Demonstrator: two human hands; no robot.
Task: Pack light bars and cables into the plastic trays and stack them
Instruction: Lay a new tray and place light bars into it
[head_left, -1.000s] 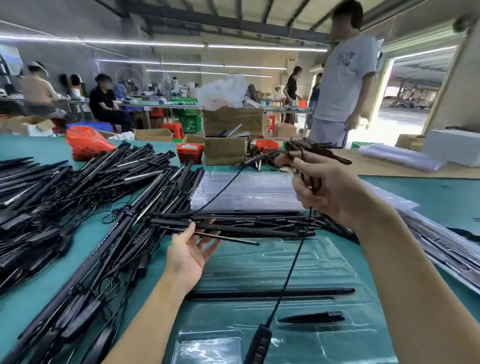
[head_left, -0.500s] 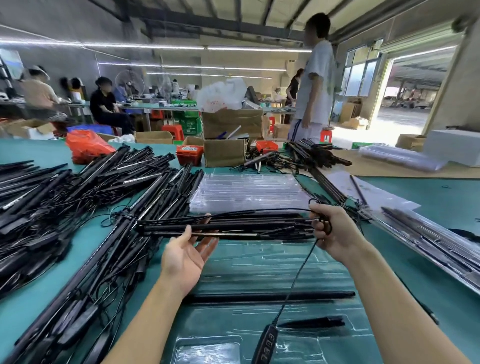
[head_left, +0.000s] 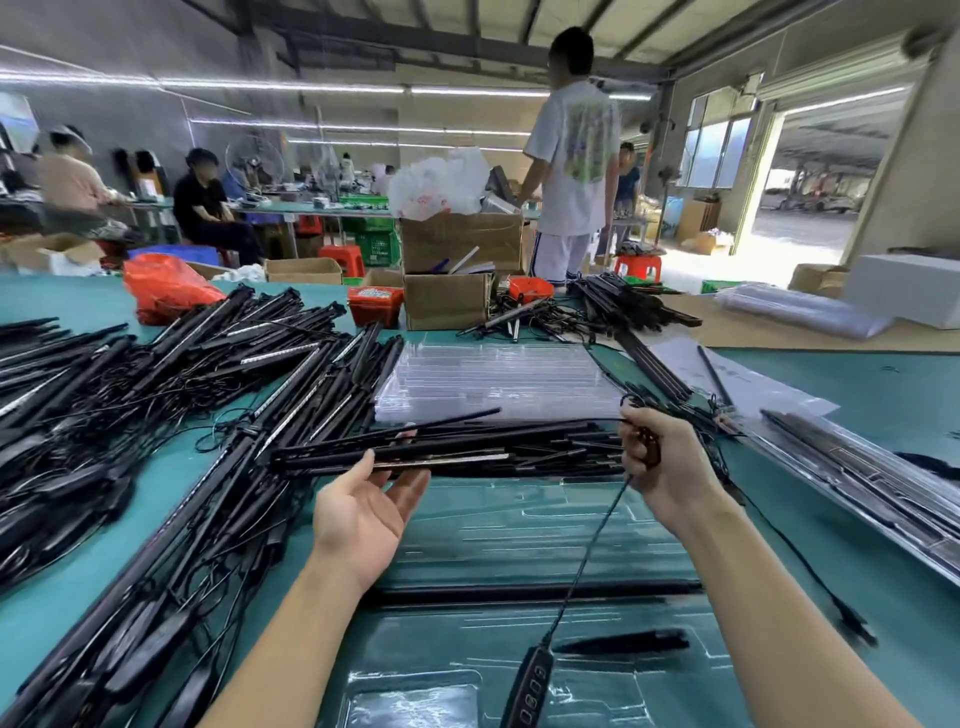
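A clear plastic tray (head_left: 519, 525) lies on the green table in front of me, with one black light bar (head_left: 530, 592) and a short black piece (head_left: 623, 643) in its slots. My right hand (head_left: 660, 462) is shut on a coiled black cable (head_left: 587, 556) whose button controller (head_left: 527, 686) hangs over the tray's near end. My left hand (head_left: 369, 512), palm up with fingers apart, supports the near end of a thin light bar (head_left: 441, 460) atop a bundle of bars (head_left: 519, 447) beyond the tray.
A big heap of black light bars and cables (head_left: 156, 415) fills the table's left side. A stack of empty clear trays (head_left: 493, 384) sits behind the bundle. Packed trays (head_left: 857, 478) lie at the right. Cardboard boxes (head_left: 452, 301) and a standing person (head_left: 571, 171) are beyond the table.
My right hand came down from high over the far bundle to just above the tray, bringing the cable and its controller with it. My left hand stayed under the thin bar. The standing person turned away.
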